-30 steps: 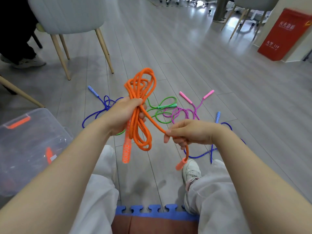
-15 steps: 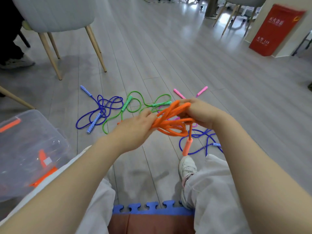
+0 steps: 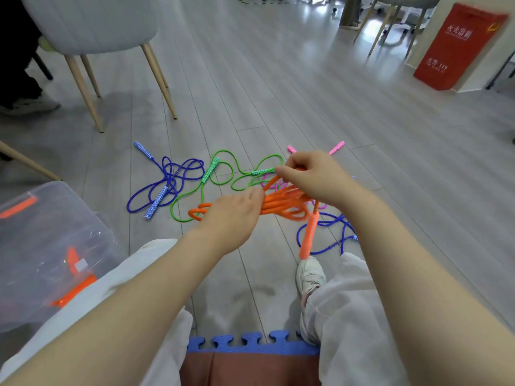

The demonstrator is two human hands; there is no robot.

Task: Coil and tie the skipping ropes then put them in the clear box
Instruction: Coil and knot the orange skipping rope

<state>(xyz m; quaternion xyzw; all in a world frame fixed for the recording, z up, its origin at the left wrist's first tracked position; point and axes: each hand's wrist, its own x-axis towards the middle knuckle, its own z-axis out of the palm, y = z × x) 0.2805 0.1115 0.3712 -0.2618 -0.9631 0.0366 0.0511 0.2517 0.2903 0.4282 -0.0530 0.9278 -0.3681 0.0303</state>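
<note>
The orange skipping rope (image 3: 281,203) lies as a sideways bundle of loops between my hands, above the floor. My left hand (image 3: 232,215) grips the bundle near its middle, with loop ends sticking out to the left. My right hand (image 3: 312,174) pinches a strand of the same rope above the bundle. One orange handle (image 3: 308,236) hangs down below my right hand. The clear box (image 3: 47,246) sits on the floor at the left, with orange clips.
On the floor ahead lie a blue rope (image 3: 167,182), a green rope (image 3: 223,174), a pink rope (image 3: 335,147) and another blue rope (image 3: 334,232). A grey chair (image 3: 92,26) stands at the back left, a red box (image 3: 459,45) at the far right. My legs and shoe (image 3: 310,277) are below.
The orange coil went from hanging upright in my left hand to lying sideways. My right hand rose from the loose tail to a strand above the bundle, and the handle now dangles beneath it.
</note>
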